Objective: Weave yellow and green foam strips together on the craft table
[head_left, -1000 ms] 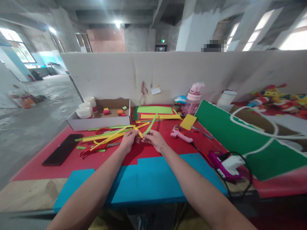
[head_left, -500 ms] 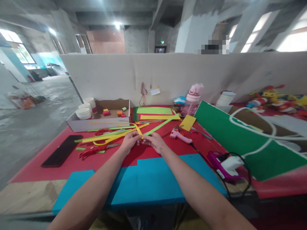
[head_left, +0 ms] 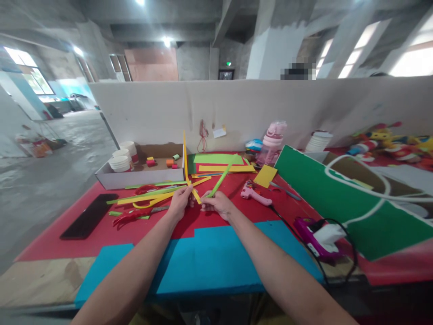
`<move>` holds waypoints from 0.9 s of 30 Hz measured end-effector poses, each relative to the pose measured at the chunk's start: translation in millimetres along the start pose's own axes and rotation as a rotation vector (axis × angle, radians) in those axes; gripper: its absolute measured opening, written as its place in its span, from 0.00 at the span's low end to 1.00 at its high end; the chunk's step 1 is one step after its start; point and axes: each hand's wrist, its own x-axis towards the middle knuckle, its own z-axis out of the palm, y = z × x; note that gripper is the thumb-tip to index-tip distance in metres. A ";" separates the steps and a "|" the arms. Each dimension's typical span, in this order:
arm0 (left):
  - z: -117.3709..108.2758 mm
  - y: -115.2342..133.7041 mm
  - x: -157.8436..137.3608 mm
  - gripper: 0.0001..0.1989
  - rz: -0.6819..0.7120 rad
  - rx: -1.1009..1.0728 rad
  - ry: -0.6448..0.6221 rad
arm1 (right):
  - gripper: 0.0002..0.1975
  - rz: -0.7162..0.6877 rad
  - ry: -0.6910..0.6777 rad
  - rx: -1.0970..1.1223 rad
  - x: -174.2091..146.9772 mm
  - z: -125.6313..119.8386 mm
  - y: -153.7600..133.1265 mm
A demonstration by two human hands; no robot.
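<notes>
My left hand (head_left: 181,201) is closed on a yellow paper strip (head_left: 186,162), whose long end points up and away while a short end slants toward my other hand. My right hand (head_left: 216,204) pinches a green paper strip (head_left: 223,178) that leans up to the right. The fingertips of both hands are close together above the red table cover (head_left: 184,228). Left of them lie loose yellow and green strips (head_left: 149,197) and red-handled scissors (head_left: 133,218). A pink glue gun (head_left: 256,194) rests to the right.
A white box (head_left: 142,179) holding paper cups (head_left: 121,161) and small paper rolls (head_left: 169,162) stands at back left. A black phone (head_left: 88,217) lies at left. Blue boards (head_left: 230,259) line the front. A green board (head_left: 338,198) and a purple power strip (head_left: 316,239) are at right.
The yellow strip has swung from lying leftward to pointing upward. The green strip has tilted more steeply up, and my hands have moved slightly apart.
</notes>
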 end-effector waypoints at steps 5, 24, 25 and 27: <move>2.1 -0.3 -2.6 0.20 0.010 0.075 -0.113 | 0.11 -0.065 0.154 0.115 4.3 2.8 2.7; 5.9 -4.1 -4.2 0.17 0.027 0.150 -0.114 | 0.16 -0.175 0.244 0.047 9.9 3.8 7.7; 5.6 -4.9 -3.5 0.17 0.027 0.148 -0.099 | 0.16 -0.179 0.237 0.031 9.6 4.0 7.6; 4.9 -5.8 -2.5 0.16 0.023 0.147 -0.079 | 0.17 -0.196 0.227 0.003 8.9 4.2 7.2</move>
